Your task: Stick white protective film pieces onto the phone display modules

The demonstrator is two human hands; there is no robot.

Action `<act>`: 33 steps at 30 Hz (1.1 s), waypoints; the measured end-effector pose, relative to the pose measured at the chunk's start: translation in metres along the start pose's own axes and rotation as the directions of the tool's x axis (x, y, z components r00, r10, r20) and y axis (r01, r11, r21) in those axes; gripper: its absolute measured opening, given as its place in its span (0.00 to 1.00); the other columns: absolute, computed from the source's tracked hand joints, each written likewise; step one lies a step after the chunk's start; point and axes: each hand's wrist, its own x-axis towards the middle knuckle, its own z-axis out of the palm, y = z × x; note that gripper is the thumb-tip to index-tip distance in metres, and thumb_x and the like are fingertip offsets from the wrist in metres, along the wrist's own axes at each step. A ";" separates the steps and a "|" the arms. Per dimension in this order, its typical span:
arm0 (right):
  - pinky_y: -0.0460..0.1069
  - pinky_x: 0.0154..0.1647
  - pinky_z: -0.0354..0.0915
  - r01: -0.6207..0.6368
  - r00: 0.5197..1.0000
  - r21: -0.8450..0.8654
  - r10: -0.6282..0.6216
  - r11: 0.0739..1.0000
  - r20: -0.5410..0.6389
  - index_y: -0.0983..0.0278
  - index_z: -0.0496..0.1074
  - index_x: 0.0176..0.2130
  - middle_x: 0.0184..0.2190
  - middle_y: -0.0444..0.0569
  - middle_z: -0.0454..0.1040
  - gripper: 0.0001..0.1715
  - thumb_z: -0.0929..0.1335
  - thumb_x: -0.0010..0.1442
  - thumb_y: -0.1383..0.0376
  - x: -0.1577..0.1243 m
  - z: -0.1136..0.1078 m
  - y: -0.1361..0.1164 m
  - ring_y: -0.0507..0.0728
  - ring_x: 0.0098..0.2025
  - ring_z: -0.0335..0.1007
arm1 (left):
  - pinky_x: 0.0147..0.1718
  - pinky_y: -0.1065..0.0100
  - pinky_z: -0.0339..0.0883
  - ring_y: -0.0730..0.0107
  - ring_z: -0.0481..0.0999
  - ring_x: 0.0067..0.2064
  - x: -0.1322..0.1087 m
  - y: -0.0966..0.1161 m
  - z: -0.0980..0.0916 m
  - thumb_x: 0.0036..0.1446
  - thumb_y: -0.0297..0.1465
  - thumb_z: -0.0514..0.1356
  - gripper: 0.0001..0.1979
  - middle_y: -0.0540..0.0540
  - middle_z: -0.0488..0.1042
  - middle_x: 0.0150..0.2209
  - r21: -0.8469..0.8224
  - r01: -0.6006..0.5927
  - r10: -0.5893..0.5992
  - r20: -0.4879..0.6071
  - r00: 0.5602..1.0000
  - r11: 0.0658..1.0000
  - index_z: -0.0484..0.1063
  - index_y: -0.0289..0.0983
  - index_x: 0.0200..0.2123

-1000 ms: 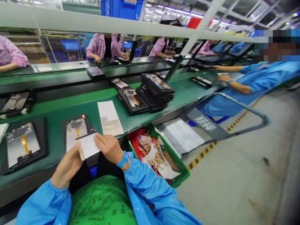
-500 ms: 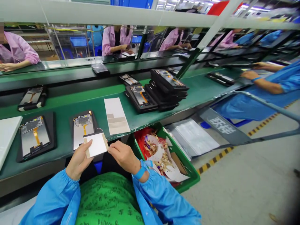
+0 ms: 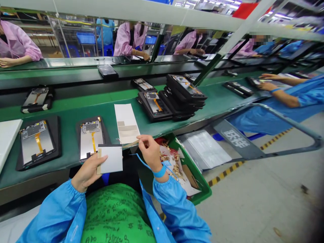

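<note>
My left hand (image 3: pixel 88 169) grips a flat white battery pack (image 3: pixel 112 159) by its left side, where a beige strip runs down the edge. A dark band lines the pack's top edge, with thin wires there. My right hand (image 3: pixel 150 152) pinches a narrow beige tape strip (image 3: pixel 131 144), stretched between its fingers and the pack's upper right corner. Behind the pack lies an opened tablet (image 3: pixel 91 136) with a circuit board and an orange ribbon cable. Close to my right hand, a white sheet (image 3: pixel 126 118) with beige strips on it rests on the bench.
Another opened tablet (image 3: pixel 37 141) lies at left, beside a white slab (image 3: pixel 8 138). Black tablets are stacked (image 3: pixel 186 91) at centre. Below the bench edge stands a green bin (image 3: pixel 202 195) of scraps; a metal-framed cart (image 3: pixel 235 138) is at right. A co-worker's hands (image 3: pixel 269 82) work further along.
My right hand has moved up and right, away from the battery pack, drawing the beige strip off its right edge. My left hand still holds the pack, shifted slightly right.
</note>
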 end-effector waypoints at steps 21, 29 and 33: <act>0.51 0.35 0.68 0.768 0.593 -0.139 -0.611 0.626 0.525 0.68 0.72 0.39 0.33 0.54 0.74 0.12 0.60 0.69 0.73 -0.031 0.025 -0.052 0.57 0.34 0.68 | 0.41 0.65 0.74 0.65 0.80 0.36 0.031 -0.018 0.029 0.61 0.31 0.63 0.06 0.45 0.78 0.30 -0.323 -0.150 0.114 -0.126 0.985 0.935 0.73 0.33 0.35; 0.48 0.34 0.69 0.373 0.855 0.067 -0.371 0.926 0.364 0.63 0.70 0.36 0.31 0.48 0.75 0.08 0.63 0.67 0.70 -0.033 0.031 -0.040 0.54 0.32 0.71 | 0.54 0.60 0.69 0.59 0.79 0.50 0.024 -0.025 0.033 0.64 0.41 0.60 0.20 0.40 0.80 0.46 -0.242 -0.030 0.062 0.125 0.990 0.970 0.74 0.32 0.51; 0.48 0.35 0.70 -0.143 0.989 0.071 0.140 0.987 0.045 0.63 0.72 0.37 0.32 0.47 0.77 0.09 0.66 0.65 0.60 -0.027 -0.011 0.013 0.54 0.33 0.74 | 0.58 0.59 0.66 0.58 0.78 0.53 0.014 -0.034 0.035 0.60 0.31 0.66 0.26 0.41 0.79 0.51 -0.117 0.017 0.004 0.176 0.984 0.993 0.68 0.36 0.61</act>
